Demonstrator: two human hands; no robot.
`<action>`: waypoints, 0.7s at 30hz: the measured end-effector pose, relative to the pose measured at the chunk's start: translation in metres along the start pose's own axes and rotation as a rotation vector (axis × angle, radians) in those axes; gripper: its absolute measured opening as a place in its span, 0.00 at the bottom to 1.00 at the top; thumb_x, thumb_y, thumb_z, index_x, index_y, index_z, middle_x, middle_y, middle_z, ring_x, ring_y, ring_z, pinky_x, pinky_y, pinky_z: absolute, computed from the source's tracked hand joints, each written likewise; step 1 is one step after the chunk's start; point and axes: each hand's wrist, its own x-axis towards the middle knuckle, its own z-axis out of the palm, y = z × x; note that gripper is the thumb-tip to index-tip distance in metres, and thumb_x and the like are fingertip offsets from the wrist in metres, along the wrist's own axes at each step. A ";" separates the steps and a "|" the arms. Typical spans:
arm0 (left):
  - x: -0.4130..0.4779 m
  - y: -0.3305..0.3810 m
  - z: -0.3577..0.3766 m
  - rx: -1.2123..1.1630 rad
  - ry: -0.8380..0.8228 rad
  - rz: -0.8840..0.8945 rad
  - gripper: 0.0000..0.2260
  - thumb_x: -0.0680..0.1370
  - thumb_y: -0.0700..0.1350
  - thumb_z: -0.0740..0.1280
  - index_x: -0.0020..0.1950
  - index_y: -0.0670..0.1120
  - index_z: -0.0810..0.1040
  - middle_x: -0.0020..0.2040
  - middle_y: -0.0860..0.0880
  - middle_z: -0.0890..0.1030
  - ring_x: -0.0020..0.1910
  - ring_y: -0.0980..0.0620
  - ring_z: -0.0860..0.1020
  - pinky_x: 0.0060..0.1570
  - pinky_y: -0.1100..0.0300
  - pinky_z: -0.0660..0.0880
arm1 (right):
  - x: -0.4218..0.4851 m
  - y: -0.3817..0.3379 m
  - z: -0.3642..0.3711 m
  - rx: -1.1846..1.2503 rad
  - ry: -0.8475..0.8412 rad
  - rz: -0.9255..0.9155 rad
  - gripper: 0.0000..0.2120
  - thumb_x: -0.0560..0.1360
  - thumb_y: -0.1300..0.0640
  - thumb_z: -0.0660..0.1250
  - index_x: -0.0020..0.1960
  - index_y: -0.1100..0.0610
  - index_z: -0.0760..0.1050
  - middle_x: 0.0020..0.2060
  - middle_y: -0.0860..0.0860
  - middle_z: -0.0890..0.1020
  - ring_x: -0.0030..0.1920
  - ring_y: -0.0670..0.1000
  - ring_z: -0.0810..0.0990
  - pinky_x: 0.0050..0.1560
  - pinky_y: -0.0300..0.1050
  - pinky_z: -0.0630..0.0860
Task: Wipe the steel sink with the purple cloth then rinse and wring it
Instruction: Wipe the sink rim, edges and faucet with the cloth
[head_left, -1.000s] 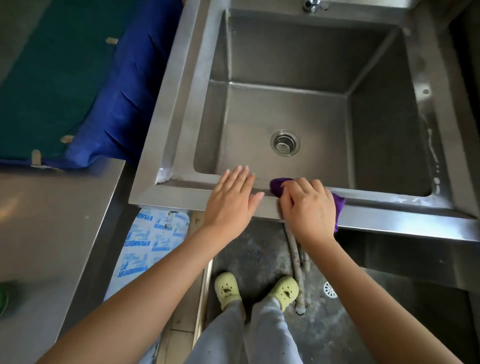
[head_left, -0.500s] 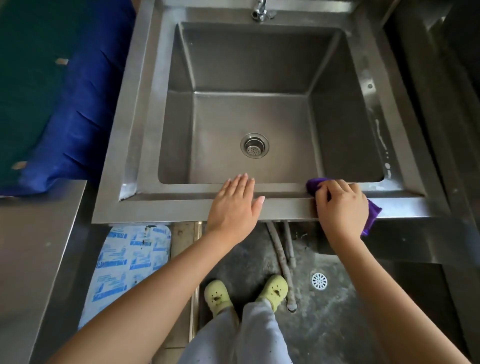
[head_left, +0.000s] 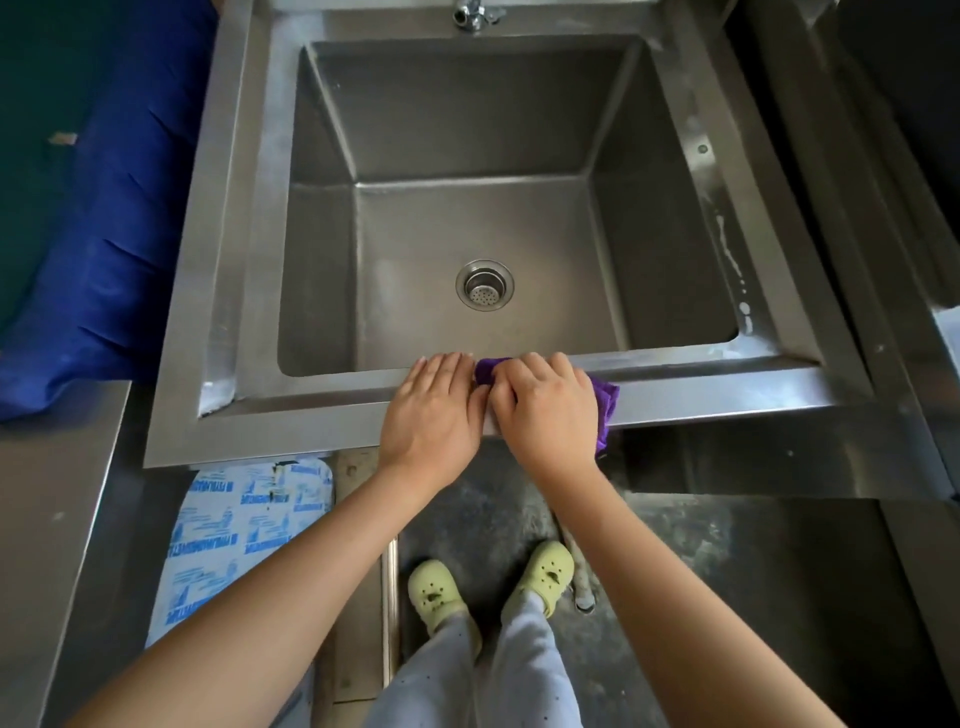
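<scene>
Bare forearms, no sleeves, hands without rings or gloves, pale grey speckled trousers (head_left: 498, 670), light green perforated clogs (head_left: 435, 592) with small dark charms

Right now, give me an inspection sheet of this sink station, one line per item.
Surface: steel sink, basin dry-looking and bare; white streaks on its right rim.
Job's things: purple cloth pressed on the front rim; tap at the back, no water running.
Clutter: nothing seen in the basin; strainer sits in the drain.
Hands: right hand covers the cloth; left hand lies flat on the rim beside it, thumb against the right hand.
Cables: nothing seen; a pipe runs down under the sink.
Surroundings: blue sheet to the left, printed bag on the floor, steel counter at lower left.
</scene>
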 end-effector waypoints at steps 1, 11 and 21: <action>0.000 0.000 0.000 -0.002 0.023 0.000 0.27 0.79 0.53 0.44 0.67 0.40 0.72 0.66 0.44 0.76 0.66 0.46 0.73 0.70 0.52 0.62 | 0.000 0.011 -0.004 -0.015 0.003 0.001 0.09 0.71 0.55 0.61 0.35 0.55 0.76 0.32 0.50 0.79 0.35 0.56 0.75 0.34 0.47 0.68; 0.000 0.001 -0.002 0.011 -0.014 -0.010 0.30 0.78 0.55 0.39 0.72 0.43 0.67 0.71 0.46 0.71 0.71 0.48 0.68 0.73 0.55 0.55 | 0.009 0.153 -0.046 -0.164 -0.008 0.181 0.14 0.74 0.54 0.54 0.40 0.59 0.76 0.39 0.57 0.80 0.41 0.62 0.75 0.40 0.51 0.70; 0.020 0.055 -0.002 -0.155 -0.055 0.067 0.28 0.80 0.56 0.41 0.76 0.45 0.57 0.77 0.47 0.59 0.76 0.52 0.54 0.74 0.59 0.43 | 0.030 0.163 -0.088 0.560 0.165 0.656 0.12 0.78 0.54 0.55 0.50 0.56 0.76 0.48 0.56 0.79 0.49 0.54 0.75 0.52 0.50 0.70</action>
